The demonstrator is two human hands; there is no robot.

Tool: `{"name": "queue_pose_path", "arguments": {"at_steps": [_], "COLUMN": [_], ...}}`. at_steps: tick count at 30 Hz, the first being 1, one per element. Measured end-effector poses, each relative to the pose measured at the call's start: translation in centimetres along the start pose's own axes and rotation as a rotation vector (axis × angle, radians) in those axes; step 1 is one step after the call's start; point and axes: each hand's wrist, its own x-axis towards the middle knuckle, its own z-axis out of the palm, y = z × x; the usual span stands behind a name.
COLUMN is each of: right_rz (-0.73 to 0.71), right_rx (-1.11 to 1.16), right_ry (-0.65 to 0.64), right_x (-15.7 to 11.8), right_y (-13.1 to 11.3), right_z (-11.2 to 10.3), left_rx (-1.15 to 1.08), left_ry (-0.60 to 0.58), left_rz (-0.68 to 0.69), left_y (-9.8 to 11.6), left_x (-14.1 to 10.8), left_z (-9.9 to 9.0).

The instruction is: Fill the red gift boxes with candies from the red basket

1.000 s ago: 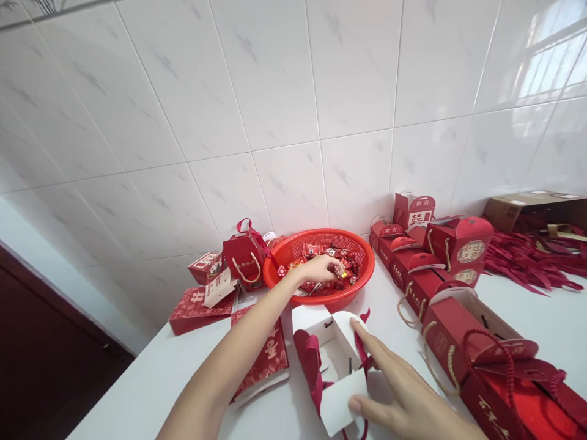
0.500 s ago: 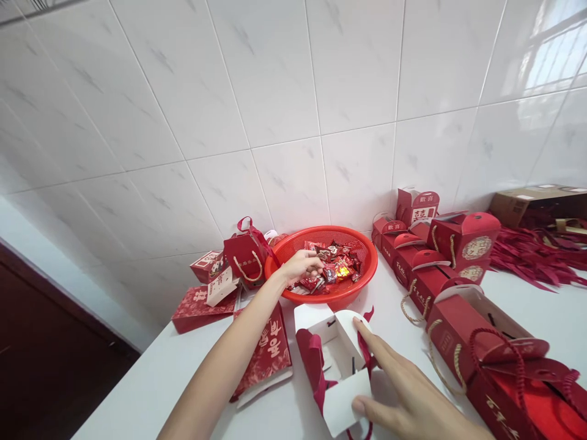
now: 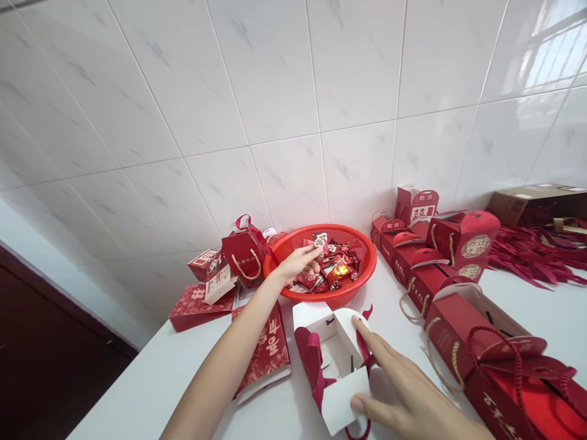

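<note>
My left hand (image 3: 300,266) reaches over a red plastic basket (image 3: 367,275) heaped with wrapped candies (image 3: 340,272). Its fingers are closed, and a small red-and-white wrapped candy (image 3: 321,242) shows at the fingertips. In front of the basket stands an open gift box (image 3: 346,400), white inside and dark red outside, with ribbon at its sides. My right hand (image 3: 397,379) steadies this box from the right, thumb on the near flap and index finger on the right flap. The other right fingers are partly hidden.
Flat red boxes (image 3: 202,308) and a small red bag (image 3: 241,256) lie on the left. A row of red gift boxes (image 3: 426,287) with rope handles lines the right. Behind them are a cardboard box (image 3: 518,205) and red ribbons (image 3: 527,260). A tiled wall (image 3: 284,177) rises behind.
My left fingers have closed, and a red-and-white wrapped candy now shows at their tips. My right hand and the open gift box stay in place.
</note>
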Motion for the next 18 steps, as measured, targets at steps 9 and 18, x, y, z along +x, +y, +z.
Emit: {"name": "queue_pose_path", "arguments": {"at_steps": [9, 18], "right_rz": [-0.030, -0.002], "right_rx": [0.006, -0.001], "right_ry": [0.026, -0.004], "right_x": [-0.1, 0.0], "right_y": [0.0, -0.1], "right_z": [0.0, 0.0], "left_rx": [-0.028, 0.028], "left_ry": [-0.033, 0.065], "left_rz": [0.117, 0.357], "left_y": [-0.2, -0.4], "left_x": [-0.3, -1.5], "left_z": [0.5, 0.8]}}
